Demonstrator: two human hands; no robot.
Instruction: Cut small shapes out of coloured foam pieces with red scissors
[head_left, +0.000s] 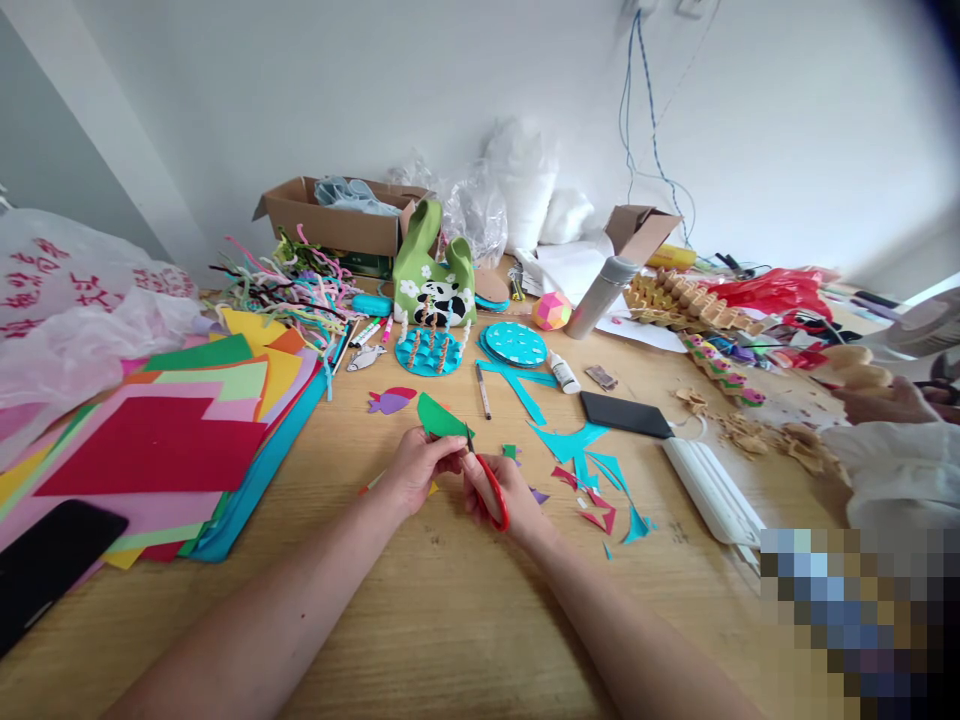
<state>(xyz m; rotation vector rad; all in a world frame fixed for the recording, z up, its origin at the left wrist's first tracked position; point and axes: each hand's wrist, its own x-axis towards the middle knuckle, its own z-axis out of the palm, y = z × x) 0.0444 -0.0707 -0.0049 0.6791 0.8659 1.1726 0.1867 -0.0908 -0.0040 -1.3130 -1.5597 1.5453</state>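
Between the fingers of my left hand (424, 468) is a green craft sheet piece (441, 416), its larger part sticking out beyond the fingertips. My right hand (501, 492) is closed round red-handled scissors (493, 495), whose dark blades point up and away beside the green piece. Both hands almost meet above the wooden table. Just beyond them lies a red and purple fish cutout (392, 401). Small green and purple scraps (510, 452) are close to my right hand, and turquoise offcuts (574, 443) spread farther right. Whether the blades touch the green piece I cannot tell.
Coloured sheets (165, 440) are stacked at left, near a black phone (60, 560). Behind stand a green panda bag (435, 275), a turquoise disc with twisted posts (427, 352) and a grey bottle (602, 297). A black power bank (626, 414) and a white power strip (711, 487) lie right.
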